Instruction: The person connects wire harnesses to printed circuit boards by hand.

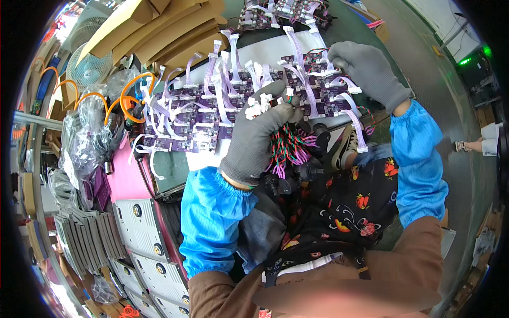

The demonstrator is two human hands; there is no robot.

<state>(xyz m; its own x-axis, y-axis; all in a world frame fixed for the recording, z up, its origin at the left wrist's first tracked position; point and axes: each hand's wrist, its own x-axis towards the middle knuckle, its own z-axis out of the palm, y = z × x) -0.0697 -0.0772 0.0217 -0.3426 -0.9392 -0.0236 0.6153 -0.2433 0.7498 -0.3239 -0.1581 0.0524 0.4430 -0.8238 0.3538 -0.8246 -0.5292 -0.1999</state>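
Observation:
My left hand point(249, 140), in a grey glove, is closed around a bundle of twisted wire leads point(289, 146), red, green and black with purple ends. Their white connectors point(258, 107) stick out between thumb and fingers. My right hand point(370, 73), gloved alike, is pinched at the upper right edge of the purple circuit boards point(204, 130). A twisted red and black lead point(317, 51) runs to its fingertips; the very tips are partly hidden. White and lilac ribbon cables point(308, 87) stand up from the boards, several with loose plugs.
Cardboard boxes point(159, 34) stand behind the boards at far left. A fan point(89, 61), an orange coiled hose point(123, 100) and plastic bags point(85, 138) lie to the left. Metal panels point(139, 225) and stacked grey plates point(85, 241) are nearer. More boards point(281, 13) lie at the back.

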